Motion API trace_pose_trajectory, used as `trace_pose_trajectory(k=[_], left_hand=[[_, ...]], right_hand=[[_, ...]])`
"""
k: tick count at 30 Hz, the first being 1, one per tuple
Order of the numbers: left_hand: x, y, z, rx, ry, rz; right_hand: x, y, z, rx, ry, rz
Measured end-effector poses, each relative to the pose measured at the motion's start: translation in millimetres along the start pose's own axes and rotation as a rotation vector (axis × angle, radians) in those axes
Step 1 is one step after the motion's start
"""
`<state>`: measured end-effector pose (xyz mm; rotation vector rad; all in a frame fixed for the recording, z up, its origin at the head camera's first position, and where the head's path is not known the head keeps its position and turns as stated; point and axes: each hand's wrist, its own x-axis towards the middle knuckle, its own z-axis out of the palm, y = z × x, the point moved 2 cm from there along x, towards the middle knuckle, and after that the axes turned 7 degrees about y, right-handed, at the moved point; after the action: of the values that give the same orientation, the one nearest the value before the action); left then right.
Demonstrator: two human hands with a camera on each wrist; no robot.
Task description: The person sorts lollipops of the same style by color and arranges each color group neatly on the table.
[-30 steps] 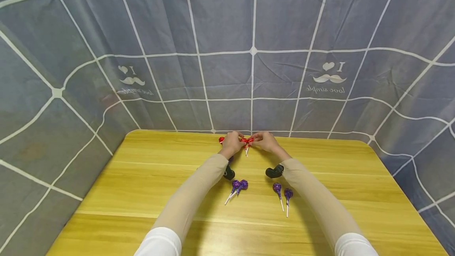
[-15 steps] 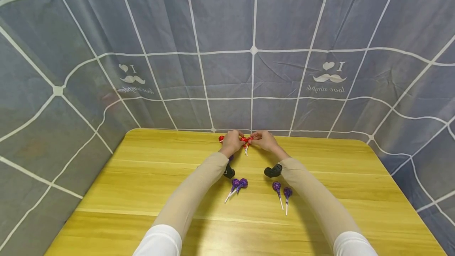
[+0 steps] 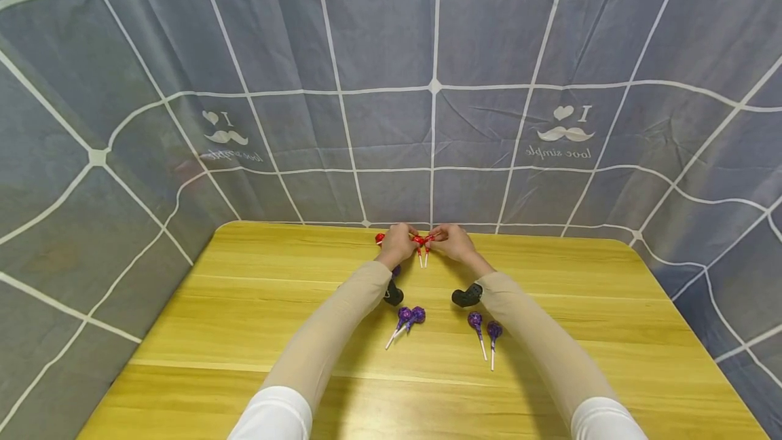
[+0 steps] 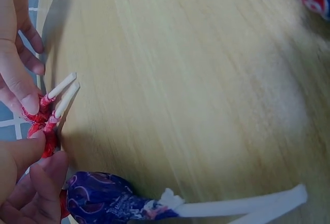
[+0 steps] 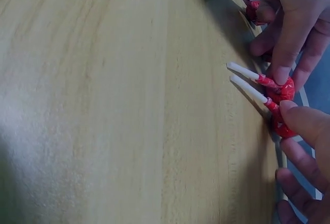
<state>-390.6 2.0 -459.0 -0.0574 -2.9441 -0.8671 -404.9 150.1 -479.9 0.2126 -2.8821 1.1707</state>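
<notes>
At the table's far edge my left hand (image 3: 397, 243) pinches a red-wrapped lollipop (image 4: 50, 139) by its wrapped head. Beside it, my right hand (image 3: 453, 243) pinches a second red lollipop (image 5: 281, 125). The two heads touch or nearly touch, and their white sticks point back toward me, side by side. Another red lollipop (image 3: 380, 238) lies just left of my left hand, partly covered by it. A purple lollipop (image 4: 100, 195) lies close to my left hand in the left wrist view; the forearm hides most of it in the head view.
Two purple lollipops (image 3: 418, 316) with crossed sticks lie between my forearms. Two more purple lollipops (image 3: 475, 320) lie by my right forearm. Black wrist cameras (image 3: 467, 295) jut inward from both wrists. A grey checked curtain (image 3: 391, 127) hangs behind the wooden table (image 3: 244, 331).
The two held red lollipops' sticks, crossed a second ago, now stand apart and nearly parallel. My right wrist has shifted slightly left; my left hand has stayed put.
</notes>
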Motion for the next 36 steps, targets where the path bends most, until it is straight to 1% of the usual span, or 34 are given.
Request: trace_pose_trajectory(k=[12, 18, 22, 25, 30, 36], left_hand=[[-1.6, -0.6, -1.5, 0.011, 0.008, 0.017], [-4.2, 1.5, -1.8, 0.049, 0.010, 0.031], [-6.0, 3.8, -2.1, 0.074, -0.002, 0.041], [-7.0, 3.8, -3.6, 0.064, -0.003, 0.039], [-7.2, 1.2, -9.2, 0.031, 0.018, 0.045], [-7.5, 1.5, -18.6, 0.000, 0.012, 0.042]], right_hand=[[-5, -2, 2, -0.017, 0.021, 0.003], [-6, -1, 2, 0.003, 0.017, -0.002], [-7, -1, 1, 0.018, 0.014, 0.003], [-7, 0, 0, 0.017, 0.009, 0.001], [-8, 0, -6, 0.006, 0.016, 0.001], [-9, 3, -14, -0.006, 0.018, 0.000]])
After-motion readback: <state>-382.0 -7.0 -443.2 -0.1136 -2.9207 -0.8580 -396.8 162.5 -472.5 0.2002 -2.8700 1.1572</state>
